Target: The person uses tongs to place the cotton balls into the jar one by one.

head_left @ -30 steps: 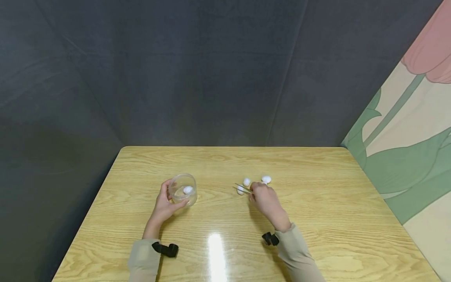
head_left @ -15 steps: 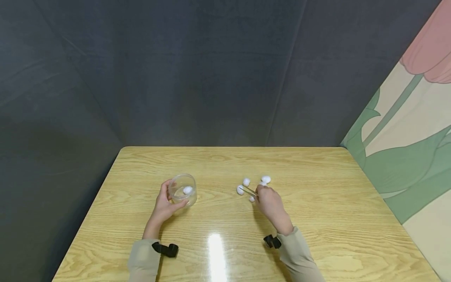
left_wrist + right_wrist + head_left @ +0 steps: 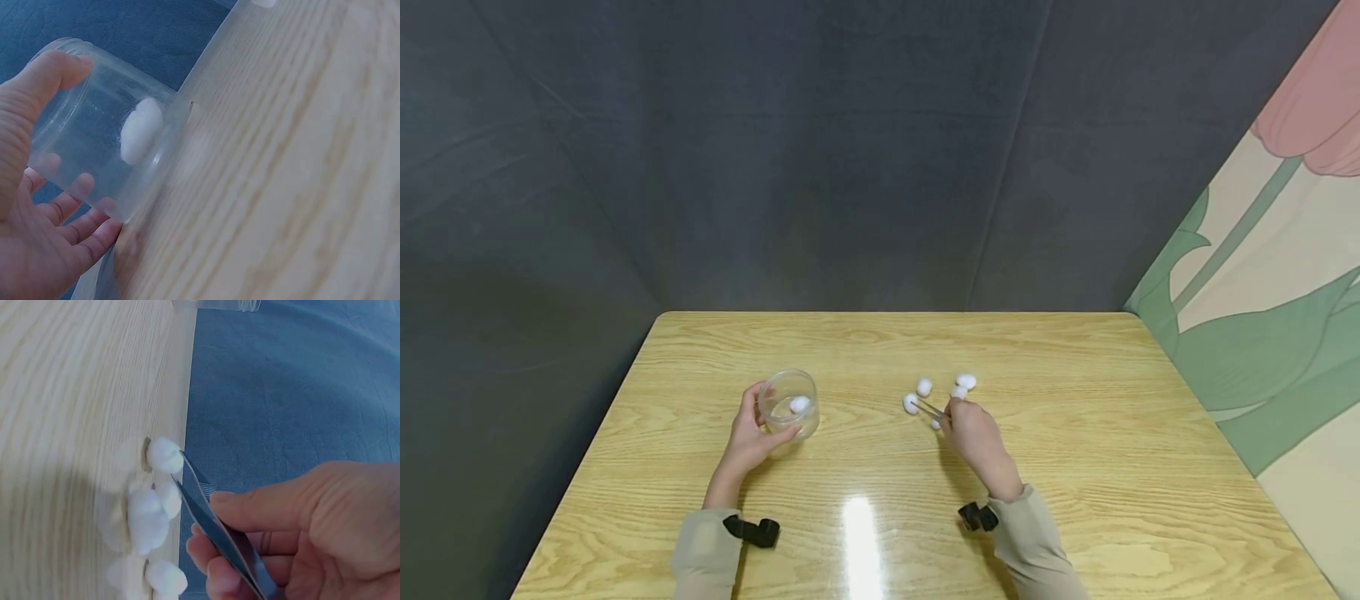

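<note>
My left hand holds a clear plastic jar on the table, thumb on the near side and fingers round the far side. One cotton ball lies inside the jar. In my right hand is a pair of metal tweezers, pinched between thumb and fingers. The tweezer tips are slightly apart, close to a white cotton ball on the table; whether they touch it I cannot tell. Several more cotton balls lie around the right hand, one partly hidden by it.
The wood-grain table runs wide to both sides. A dark cloth hangs behind it and along the left. At the right stands a flower-patterned panel. A light reflection lies on the tabletop near the front.
My right hand has moved slightly right and nearer, drawing the tweezers back so their tips are beside the leftmost loose cotton ball. The left hand and jar stay put.
</note>
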### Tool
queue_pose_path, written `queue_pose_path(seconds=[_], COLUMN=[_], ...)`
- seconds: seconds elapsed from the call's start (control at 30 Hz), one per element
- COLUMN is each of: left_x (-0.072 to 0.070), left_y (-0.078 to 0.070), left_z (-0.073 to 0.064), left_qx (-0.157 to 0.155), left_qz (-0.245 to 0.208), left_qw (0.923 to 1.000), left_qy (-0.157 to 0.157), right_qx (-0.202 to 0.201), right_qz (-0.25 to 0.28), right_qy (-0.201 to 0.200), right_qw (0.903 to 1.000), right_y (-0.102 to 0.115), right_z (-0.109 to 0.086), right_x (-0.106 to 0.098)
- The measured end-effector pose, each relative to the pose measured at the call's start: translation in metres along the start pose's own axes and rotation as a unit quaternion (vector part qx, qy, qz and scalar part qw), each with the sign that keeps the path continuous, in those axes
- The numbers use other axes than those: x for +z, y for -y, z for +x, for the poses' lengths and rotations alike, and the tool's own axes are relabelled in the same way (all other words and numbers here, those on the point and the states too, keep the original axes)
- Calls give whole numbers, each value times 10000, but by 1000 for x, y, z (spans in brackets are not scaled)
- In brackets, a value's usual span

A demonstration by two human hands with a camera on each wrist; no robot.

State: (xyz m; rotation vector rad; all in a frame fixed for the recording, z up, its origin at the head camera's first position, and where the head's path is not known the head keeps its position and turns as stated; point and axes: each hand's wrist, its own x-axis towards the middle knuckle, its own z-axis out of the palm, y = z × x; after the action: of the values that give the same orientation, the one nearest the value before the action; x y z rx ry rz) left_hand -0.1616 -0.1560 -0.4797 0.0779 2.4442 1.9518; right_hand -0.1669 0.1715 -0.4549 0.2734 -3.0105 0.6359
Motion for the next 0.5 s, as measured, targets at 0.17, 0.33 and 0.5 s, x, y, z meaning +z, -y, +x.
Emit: queue_pose_path(seconds=[0.17, 0.33, 0.5], left_x=[0, -1, -1], left_y=[1, 1, 1], left_z=[0, 0, 0], left_qx=[-28, -7, 9], left_qz=[14, 51, 53], left_qw=[10000, 10000, 10000], left_qy=[-10, -6, 30], right_qx=[168, 154, 149], right_qz=[88, 88, -26], right_qy=[209, 248, 302], right_qw=[9996, 9995, 9994], right_y=[2, 3, 3], right_z=[1, 3, 4], right_x=[0, 1, 4])
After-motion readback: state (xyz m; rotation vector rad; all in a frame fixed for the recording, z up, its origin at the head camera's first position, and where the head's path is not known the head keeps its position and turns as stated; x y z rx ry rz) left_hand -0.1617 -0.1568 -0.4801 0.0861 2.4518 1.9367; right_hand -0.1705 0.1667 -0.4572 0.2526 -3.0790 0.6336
